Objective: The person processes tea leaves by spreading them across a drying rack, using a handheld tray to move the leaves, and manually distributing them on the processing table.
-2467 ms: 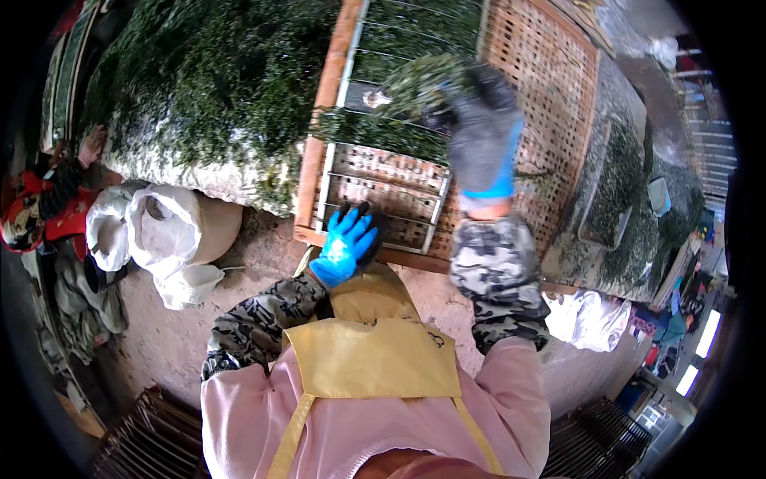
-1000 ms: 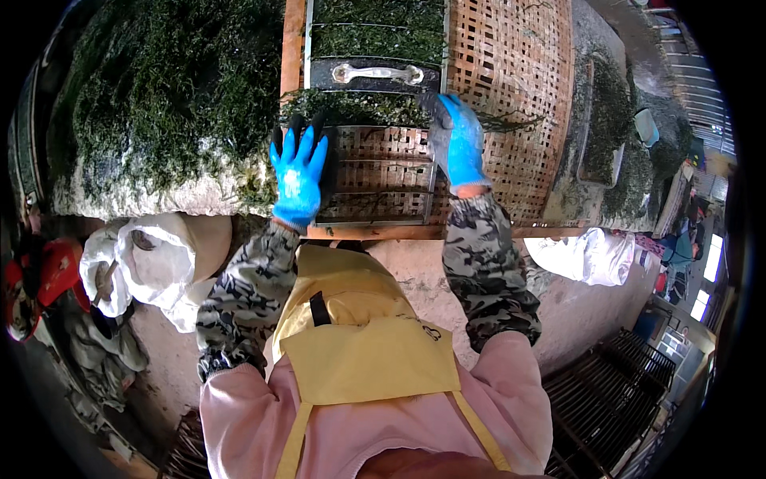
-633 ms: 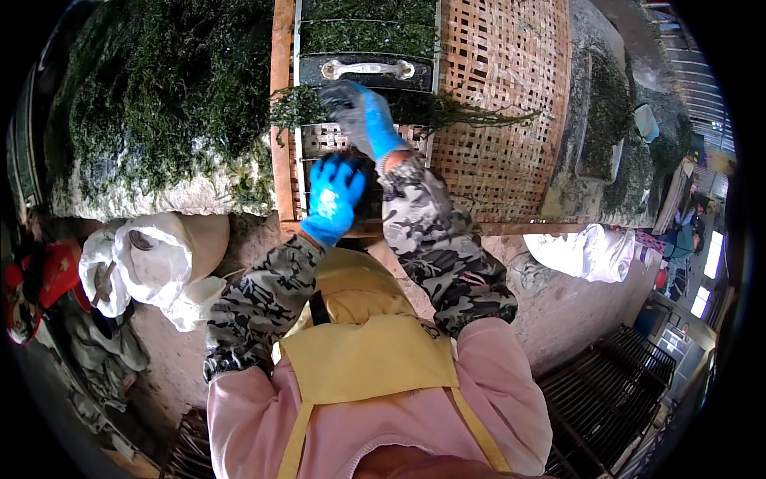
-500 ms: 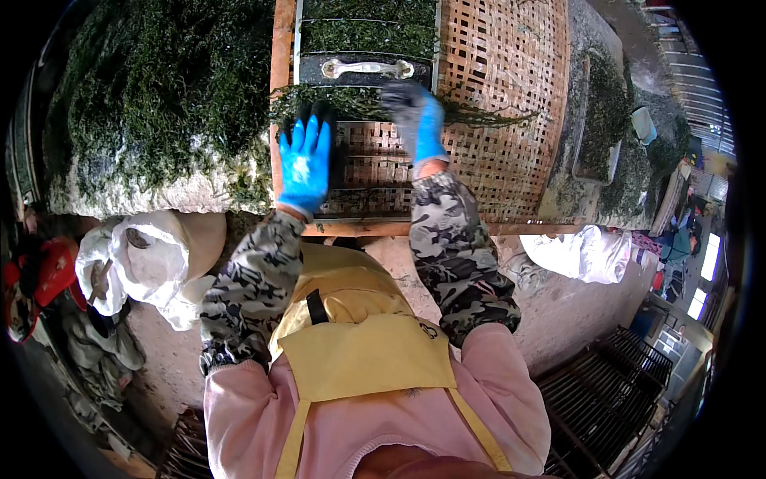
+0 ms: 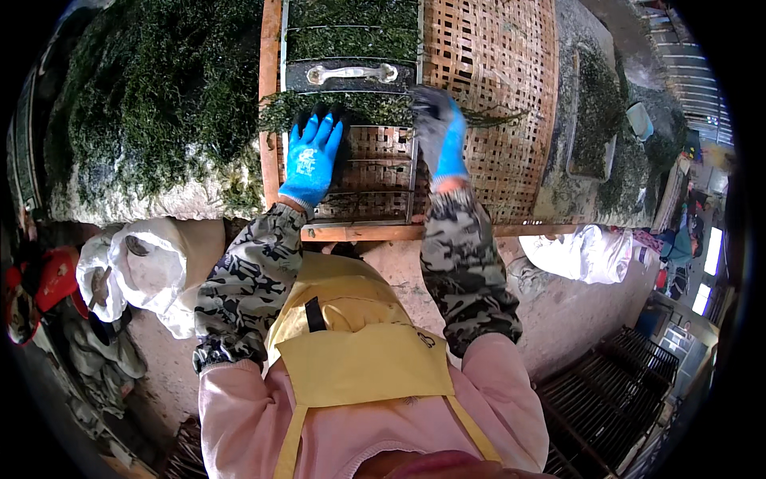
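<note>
My left hand, in a blue glove with dark fingertips, lies palm down with its fingers apart. Its fingertips touch a strip of dark green seaweed laid across a metal frame. At the strip's right part is my right hand, gloved alike and turned on its side, its dark palm side facing left. Motion blurs its fingers, so their grip is unclear. Beyond the strip, a dark bar with a metal handle crosses the frame. The frame rests on a woven slatted mat, with more seaweed in its far sections.
A big heap of seaweed covers the left side. To the right stands a tray of seaweed bits beside a pale blue scoop. White sacks sit below left, another white sack below right. Dark metal racks stand lower right.
My right hand has moved right, past the frame's right bar. The left hand has slid slightly right along the seaweed strip. The whole view has shifted a little.
</note>
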### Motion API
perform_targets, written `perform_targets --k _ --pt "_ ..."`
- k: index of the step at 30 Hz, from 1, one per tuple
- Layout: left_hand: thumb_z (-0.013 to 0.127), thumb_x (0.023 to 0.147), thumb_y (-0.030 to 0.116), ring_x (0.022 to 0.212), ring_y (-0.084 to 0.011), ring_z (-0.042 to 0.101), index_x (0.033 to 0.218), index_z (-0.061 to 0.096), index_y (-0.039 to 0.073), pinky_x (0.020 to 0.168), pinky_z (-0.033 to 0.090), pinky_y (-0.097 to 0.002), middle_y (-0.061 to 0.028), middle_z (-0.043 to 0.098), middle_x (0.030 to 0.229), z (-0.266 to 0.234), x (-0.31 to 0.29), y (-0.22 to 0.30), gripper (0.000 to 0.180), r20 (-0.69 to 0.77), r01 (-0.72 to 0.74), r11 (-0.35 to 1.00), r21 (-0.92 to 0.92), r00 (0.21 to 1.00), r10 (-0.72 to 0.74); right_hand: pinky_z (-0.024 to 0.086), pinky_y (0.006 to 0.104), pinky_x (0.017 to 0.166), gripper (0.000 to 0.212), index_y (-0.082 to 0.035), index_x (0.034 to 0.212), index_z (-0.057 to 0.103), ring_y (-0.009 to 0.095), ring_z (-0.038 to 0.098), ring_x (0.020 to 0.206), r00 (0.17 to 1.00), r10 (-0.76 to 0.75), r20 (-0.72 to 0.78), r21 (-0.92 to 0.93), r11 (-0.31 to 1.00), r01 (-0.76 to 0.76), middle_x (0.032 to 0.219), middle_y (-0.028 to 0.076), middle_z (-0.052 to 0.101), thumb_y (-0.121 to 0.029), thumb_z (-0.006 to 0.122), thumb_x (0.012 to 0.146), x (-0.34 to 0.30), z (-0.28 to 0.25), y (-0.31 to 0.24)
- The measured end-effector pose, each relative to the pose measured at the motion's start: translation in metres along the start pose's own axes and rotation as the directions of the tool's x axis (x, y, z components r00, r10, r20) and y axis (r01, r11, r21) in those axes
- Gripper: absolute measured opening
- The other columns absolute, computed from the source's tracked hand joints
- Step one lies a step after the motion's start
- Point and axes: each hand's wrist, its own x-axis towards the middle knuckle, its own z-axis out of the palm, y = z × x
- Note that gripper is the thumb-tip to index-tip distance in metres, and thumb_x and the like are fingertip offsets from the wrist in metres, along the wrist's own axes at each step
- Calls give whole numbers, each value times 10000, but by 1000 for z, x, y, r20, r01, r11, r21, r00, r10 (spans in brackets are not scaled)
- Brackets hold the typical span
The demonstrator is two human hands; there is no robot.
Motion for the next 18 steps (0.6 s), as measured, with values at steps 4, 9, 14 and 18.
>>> perform_targets --k 4,9,14,18 --pt "486 862 100 1378 -341 399 1415 487 63 1141 290 -527 -138 422 1510 -6 15 44 554 -90 -118 992 -46 990 113 501 379 947 544 5 1241 575 297 593 1078 653 -416 633 -761 -179 623 1206 179 594 -258 758 802 -7 -31 -14" --pt "524 864 151 1340 -355 425 1409 496 75 1114 292 -575 -128 444 1482 45 51 72 551 -53 -126 992 4 991 126 369 620 1041 696 -76 1417 472 497 404 1310 843 -218 491 -718 -650 250 1452 231 428 -215 726 784 -14 -19 -11" --pt "534 860 154 1325 -356 437 1381 525 95 1098 295 -614 -127 463 1460 45 53 76 524 -57 -99 995 -11 994 98 388 562 1027 438 -95 1261 604 396 480 1258 740 -152 656 -581 -727 365 1359 154 537 -132 663 828 31 -33 -12" --pt "545 855 164 1308 -356 450 1357 541 97 1110 292 -600 -123 468 1453 45 55 78 506 -65 -109 994 33 992 111 462 490 950 442 -112 1223 633 361 561 1157 989 -53 141 -941 303 150 1251 154 602 -230 705 803 41 -40 -24"
